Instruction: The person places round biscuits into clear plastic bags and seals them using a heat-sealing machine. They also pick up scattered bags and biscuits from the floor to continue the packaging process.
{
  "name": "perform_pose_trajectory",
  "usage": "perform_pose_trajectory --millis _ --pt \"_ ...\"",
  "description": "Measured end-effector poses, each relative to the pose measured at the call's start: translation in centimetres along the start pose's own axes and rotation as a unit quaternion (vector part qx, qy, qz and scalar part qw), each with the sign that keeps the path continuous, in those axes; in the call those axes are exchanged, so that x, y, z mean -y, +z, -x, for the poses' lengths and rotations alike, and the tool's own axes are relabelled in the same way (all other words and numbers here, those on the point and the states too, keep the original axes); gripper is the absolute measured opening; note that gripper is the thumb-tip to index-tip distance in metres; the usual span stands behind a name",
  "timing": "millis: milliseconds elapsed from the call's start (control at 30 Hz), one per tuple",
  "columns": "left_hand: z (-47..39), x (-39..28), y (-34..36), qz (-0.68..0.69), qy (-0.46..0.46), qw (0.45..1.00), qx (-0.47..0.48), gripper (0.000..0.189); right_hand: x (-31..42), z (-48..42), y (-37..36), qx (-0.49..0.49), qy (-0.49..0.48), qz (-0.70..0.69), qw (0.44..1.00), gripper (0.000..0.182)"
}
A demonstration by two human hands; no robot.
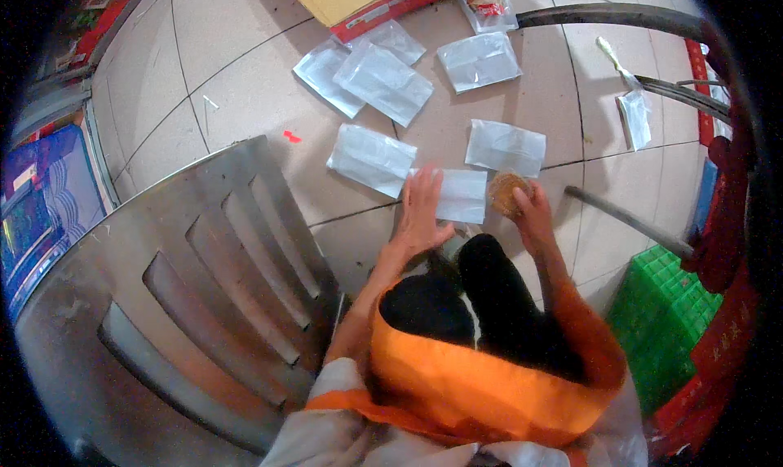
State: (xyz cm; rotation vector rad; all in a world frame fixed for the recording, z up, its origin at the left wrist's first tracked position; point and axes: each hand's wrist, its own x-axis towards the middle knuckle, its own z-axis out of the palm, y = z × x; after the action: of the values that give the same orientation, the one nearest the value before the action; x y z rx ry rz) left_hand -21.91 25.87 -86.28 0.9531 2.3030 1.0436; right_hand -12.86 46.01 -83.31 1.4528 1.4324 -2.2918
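Note:
My left hand [422, 210] lies flat with its thumb spread, touching the left end of a white flat packet [463, 196] on the tiled floor. My right hand [536, 213] grips a round brown item [506, 194], which looks like a biscuit or cake in clear wrap, just right of that packet. Another white packet [372, 160] lies beside my left fingertips, and one more [505, 147] is just beyond the brown item. Farther off are a single packet [479, 62] and a small overlapping group of packets [385, 83].
A cardboard box [373, 2] with red sides stands at the top, near a clear bag with brown contents [488, 5]. To my left is a slotted metal chair [183, 271]. Dark bars [612, 15] and a green plastic crate [657, 326] stand at right.

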Motion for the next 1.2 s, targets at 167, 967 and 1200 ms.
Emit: perform_pose_trajectory --millis 167,967,1200 --pt "3.0 1.2 1.7 0.013 -0.170 0.973 -0.155 0.062 -1.9 -0.8 -1.1 -0.026 0.007 0.009 1.000 0.037" --pt "1.7 1.9 1.8 0.538 -0.438 0.710 -0.119 0.029 0.4 1.1 0.5 0.034 0.064 -0.016 0.997 0.037" --pt "0.9 1.4 1.1 0.642 -0.323 0.690 -0.086 0.025 2.3 2.7 2.6 0.049 0.038 -0.003 0.998 0.034"
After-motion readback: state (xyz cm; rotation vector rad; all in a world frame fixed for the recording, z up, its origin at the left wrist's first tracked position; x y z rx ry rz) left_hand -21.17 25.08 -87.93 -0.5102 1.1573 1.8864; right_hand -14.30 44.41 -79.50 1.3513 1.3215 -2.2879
